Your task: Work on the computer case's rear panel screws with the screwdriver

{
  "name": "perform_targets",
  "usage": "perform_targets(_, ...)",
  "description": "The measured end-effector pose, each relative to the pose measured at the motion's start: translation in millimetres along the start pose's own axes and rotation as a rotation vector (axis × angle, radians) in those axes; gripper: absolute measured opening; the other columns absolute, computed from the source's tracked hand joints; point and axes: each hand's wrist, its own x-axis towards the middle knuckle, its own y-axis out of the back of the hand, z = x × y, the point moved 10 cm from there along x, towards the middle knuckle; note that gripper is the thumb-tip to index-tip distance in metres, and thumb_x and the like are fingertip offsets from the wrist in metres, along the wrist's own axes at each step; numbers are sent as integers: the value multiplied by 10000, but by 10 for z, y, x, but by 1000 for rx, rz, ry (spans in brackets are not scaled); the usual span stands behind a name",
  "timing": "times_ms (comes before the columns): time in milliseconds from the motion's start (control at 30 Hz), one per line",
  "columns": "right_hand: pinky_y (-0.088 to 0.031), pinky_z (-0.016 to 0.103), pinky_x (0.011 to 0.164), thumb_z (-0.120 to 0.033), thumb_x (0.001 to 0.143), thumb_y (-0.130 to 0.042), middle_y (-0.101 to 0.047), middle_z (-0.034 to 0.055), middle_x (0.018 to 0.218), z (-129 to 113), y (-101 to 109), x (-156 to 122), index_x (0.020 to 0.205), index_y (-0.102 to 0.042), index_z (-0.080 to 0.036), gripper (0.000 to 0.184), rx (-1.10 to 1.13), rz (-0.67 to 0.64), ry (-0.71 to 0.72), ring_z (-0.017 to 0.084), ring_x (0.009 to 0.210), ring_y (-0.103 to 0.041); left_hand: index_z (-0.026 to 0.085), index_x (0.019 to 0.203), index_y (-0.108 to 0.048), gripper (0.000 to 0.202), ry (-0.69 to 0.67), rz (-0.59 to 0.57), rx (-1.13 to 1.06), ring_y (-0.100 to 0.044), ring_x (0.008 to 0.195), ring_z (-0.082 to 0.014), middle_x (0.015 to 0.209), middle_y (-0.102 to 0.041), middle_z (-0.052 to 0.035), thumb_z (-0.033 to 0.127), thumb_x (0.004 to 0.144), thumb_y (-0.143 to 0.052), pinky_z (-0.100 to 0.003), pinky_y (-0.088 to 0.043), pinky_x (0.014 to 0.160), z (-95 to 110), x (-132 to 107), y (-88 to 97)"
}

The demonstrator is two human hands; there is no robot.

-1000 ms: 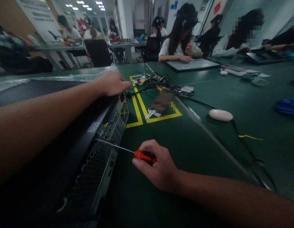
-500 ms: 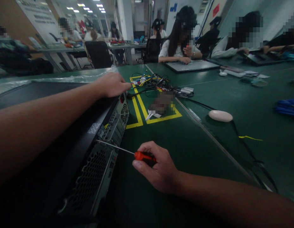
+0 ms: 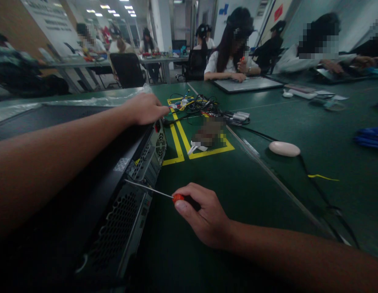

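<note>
A black desktop computer case [image 3: 94, 162] lies at the left, its metal rear panel with fan grille [image 3: 160, 145] and honeycomb vent facing right. My left hand [image 3: 147, 109] is closed over the far rear corner of the case, thumb pointing right; its other fingers are mostly hidden. In my right hand [image 3: 204, 213] is a screwdriver [image 3: 178, 198] with an orange-and-black handle, thumb and fingers wrapped round it. The long thin shaft points left, and its tip meets the rear edge of the case near a silvery sticker [image 3: 121, 164]. The screw itself is too small to make out.
Tangled cables [image 3: 204, 106] lie beyond the case by yellow tape [image 3: 179, 140] on the green table [image 3: 237, 183]. A pale oval object [image 3: 284, 149], a black cord and blue bundle [image 3: 370, 136] lie rightward. Across the table, a person [image 3: 231, 53] works over a flat panel [image 3: 248, 84].
My right fingers have shifted round the screwdriver handle, covering more of it. The tip stays at the same spot on the case edge, and my left hand has not moved.
</note>
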Motion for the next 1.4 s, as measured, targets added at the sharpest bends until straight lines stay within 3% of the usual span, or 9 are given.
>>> perform_targets(67, -447, 259, 607, -246, 990, -656, -640, -4, 825, 42, -13, -10, 1043, -679, -185, 83, 56, 4, -38, 129, 660, -576, 120, 930, -827, 638, 5, 2, -8, -597, 792, -262, 759, -644, -129, 525, 946, -335, -380, -422, 754, -10, 9, -4)
perform_targets(233, -394, 240, 568, -211, 865, -777, -547, -66, 749, 65, -9, -22, 977, -560, -226, 244, 59, 29, -65, 107, 598, -492, 142, 837, -809, 631, -14, 1, -31, -549, 712, -232, 651, -559, -100, 550, 949, -340, -370, -400, 716, -5, 35, -19)
perform_targets(700, -413, 250, 583, -236, 910, -735, -564, -55, 765, 65, 8, -18, 962, -562, -232, 181, 2, 23, -74, 116, 613, -517, 175, 799, -808, 594, 8, 4, -58, -585, 728, -256, 753, -663, -135, 571, 911, -381, -385, -424, 713, -29, 30, -2)
perform_targets(1033, -427, 259, 606, -230, 910, -741, -579, -49, 792, 62, 8, -12, 979, -571, -231, 184, -17, 20, -51, 121, 639, -538, 173, 912, -838, 611, 21, 8, -48, -622, 794, -288, 716, -656, -135, 577, 882, -381, -375, -446, 735, -50, 47, -24)
perform_targets(1233, -437, 256, 604, -253, 913, -741, -589, -42, 801, 81, 16, -24, 987, -584, -227, 175, -25, 21, -65, 122, 644, -543, 162, 989, -840, 609, 36, -10, -39, -651, 866, -296, 799, -708, -138, 569, 872, -402, -359, -456, 778, -60, 42, -32)
perform_targets(1400, -435, 255, 601, -254, 911, -736, -595, -41, 796, 69, 18, -23, 976, -591, -227, 162, -40, 26, -56, 121, 636, -537, 143, 978, -850, 638, 16, 9, -32, -667, 893, -332, 872, -732, -185, 572, 883, -386, -405, -471, 792, -65, 64, -33)
